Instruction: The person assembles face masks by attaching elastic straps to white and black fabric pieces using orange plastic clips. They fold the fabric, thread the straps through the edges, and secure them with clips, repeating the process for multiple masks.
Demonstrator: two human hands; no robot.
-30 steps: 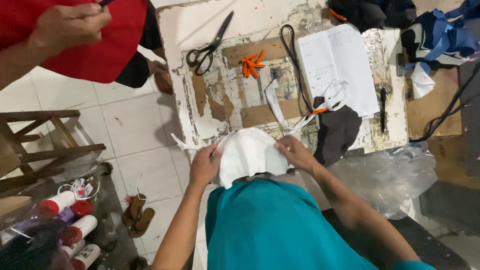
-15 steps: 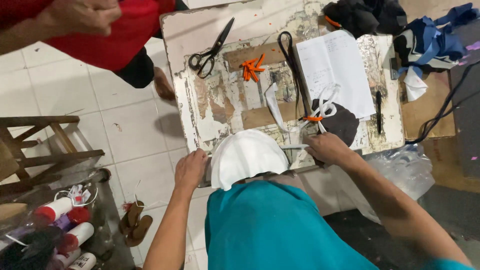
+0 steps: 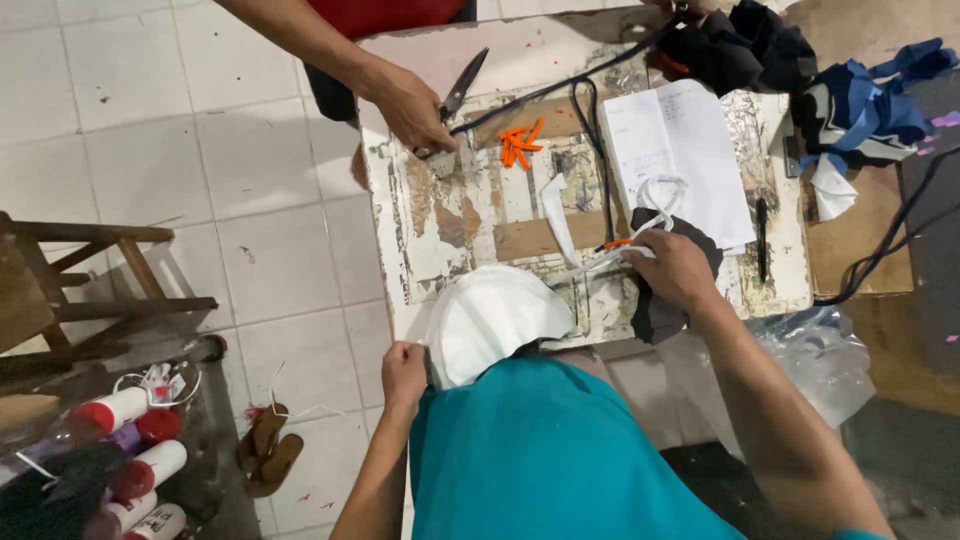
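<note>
My left hand (image 3: 403,366) pinches the near left edge of a white fabric piece (image 3: 495,318) that hangs over the front edge of the worn white table (image 3: 440,225). My right hand (image 3: 672,268) rests on a black cloth (image 3: 655,305) at the table's right and grips white straps (image 3: 610,255) with an orange clip. An open notebook (image 3: 680,160) lies just beyond that hand. Another person's hand (image 3: 410,105) reaches in from the top and lies on the handles of black scissors (image 3: 462,82).
Orange clips (image 3: 518,145) and a black cord (image 3: 590,140) lie mid-table, a pen (image 3: 762,238) at the right. Dark and blue fabrics (image 3: 860,95) pile at the far right. A wooden stool (image 3: 90,290), spray cans (image 3: 130,470) and sandals (image 3: 268,450) stand on the tiled floor at left.
My right hand left the white fabric and moved right onto the black cloth and straps. The other person's hand came down onto the scissors. My left hand stays on the fabric edge.
</note>
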